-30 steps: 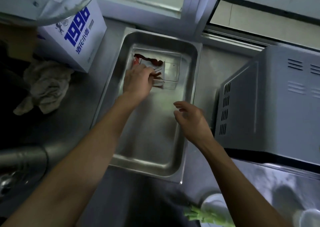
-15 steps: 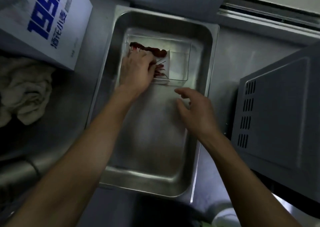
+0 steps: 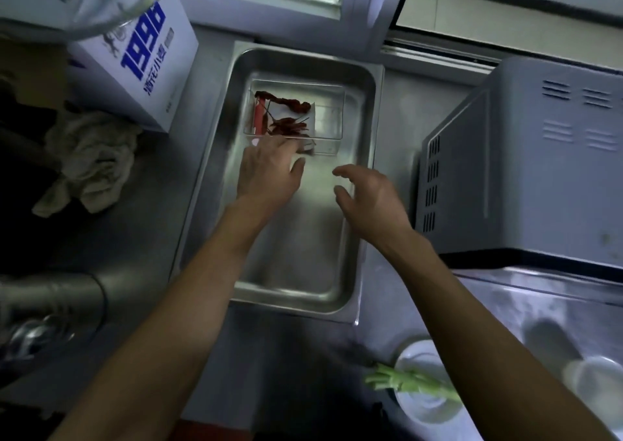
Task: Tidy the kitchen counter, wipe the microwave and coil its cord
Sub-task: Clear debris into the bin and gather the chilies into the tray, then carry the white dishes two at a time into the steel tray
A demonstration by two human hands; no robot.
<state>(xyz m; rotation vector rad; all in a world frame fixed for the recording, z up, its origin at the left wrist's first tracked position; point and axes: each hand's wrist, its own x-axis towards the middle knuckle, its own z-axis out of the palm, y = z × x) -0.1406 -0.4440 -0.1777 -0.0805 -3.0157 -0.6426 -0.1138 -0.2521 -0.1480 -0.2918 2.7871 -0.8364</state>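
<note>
A clear plastic container (image 3: 296, 113) of dried red chillies (image 3: 286, 117) sits at the 12 o'clock end of a deep stainless steel tray (image 3: 367, 177) on the kitchen counter (image 3: 161, 211), apparently gathered there to keep loose items together during tidying. The person's left hand (image 3: 269, 167) lies at the container's near edge, its fingers spread forward and touching the rim; whether they pinch anything there cannot be told through the blur. The right hand (image 3: 367, 198) hovers over the tray at about 3 o'clock of the left, fingers loosely curved and holding nothing, seemingly ready to steady or take the container. The microwave (image 3: 526, 171) stands at 3 o'clock of the tray, just beside it, vented side facing the tray; it looks not yet wiped, and its cord is not in view. A crumpled cloth (image 3: 91, 157) lies at 9 o'clock, within reach for that job, below a white carton printed 1998 (image 3: 135, 63). At 5 o'clock, green stalks (image 3: 408, 381) rest across a white bowl (image 3: 428, 403).
</note>
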